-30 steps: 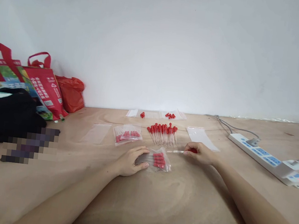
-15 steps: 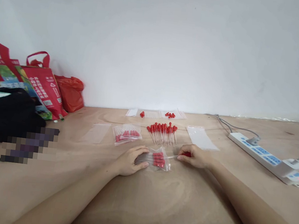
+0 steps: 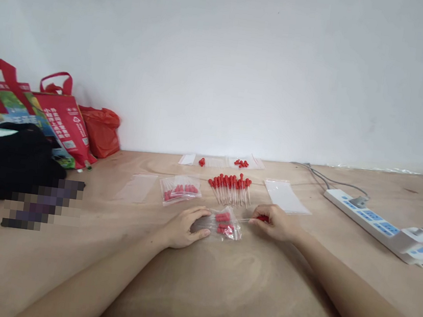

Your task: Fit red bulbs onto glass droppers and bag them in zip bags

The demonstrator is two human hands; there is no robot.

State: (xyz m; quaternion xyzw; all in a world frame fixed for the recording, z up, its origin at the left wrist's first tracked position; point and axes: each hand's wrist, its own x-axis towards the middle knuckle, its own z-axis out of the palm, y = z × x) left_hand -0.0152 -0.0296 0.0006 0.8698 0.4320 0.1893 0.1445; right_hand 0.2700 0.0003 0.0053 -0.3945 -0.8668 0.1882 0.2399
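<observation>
My left hand curves over the left end of a clear zip bag and holds it down on the table. Inside that bag lie several droppers with red bulbs toward its right-hand mouth. Closed at the bag's right, my right hand pinches one dropper by its red bulb. The thin clear stem points left and its tip reaches the bag's mouth; whether it is inside I cannot tell. Just behind lies a fanned row of red-bulbed droppers.
A filled zip bag and a flat one lie to the left, another flat bag to the right. Loose red bulbs sit at the back. A power strip stands right, shopping bags and a black bag left.
My right hand has shifted slightly left with the dropper, its tip now at the bag's mouth. A gap has opened between the red bulbs inside the bag. My left hand stays put.
</observation>
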